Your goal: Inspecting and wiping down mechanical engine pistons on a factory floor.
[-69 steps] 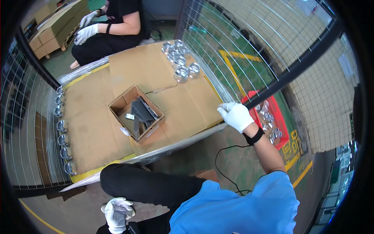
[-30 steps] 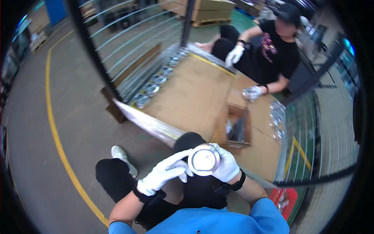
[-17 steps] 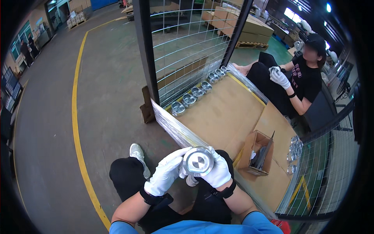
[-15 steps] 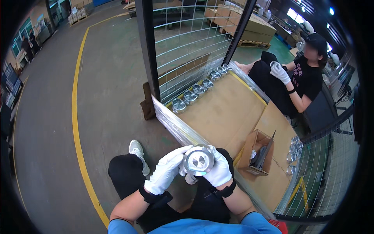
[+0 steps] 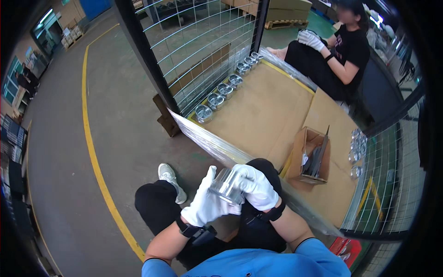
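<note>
Shiny metal cylinder (image 5: 227, 187) is up off the platform, between both gloved hands, over the gap between the knees, tilted with its side wall facing the camera. Left hand (image 5: 206, 198): thumb up along the part's left side, other fingers running underneath toward the right; hand cupped about as wide as the part, gripping from left and below. Right hand (image 5: 257, 187): fingers bent over the upper right side, curled onto the metal, gripping; its thumb is hard to make out. Both hands in contact with the part. Nearby: cardboard sheet (image 5: 265, 108) ahead, similar metal parts (image 5: 224, 90) in a row along its left edge, carton (image 5: 296, 154) on it toward the right holding dark flat pieces (image 5: 315, 161), red bin (image 5: 353, 253) low at right.
</note>
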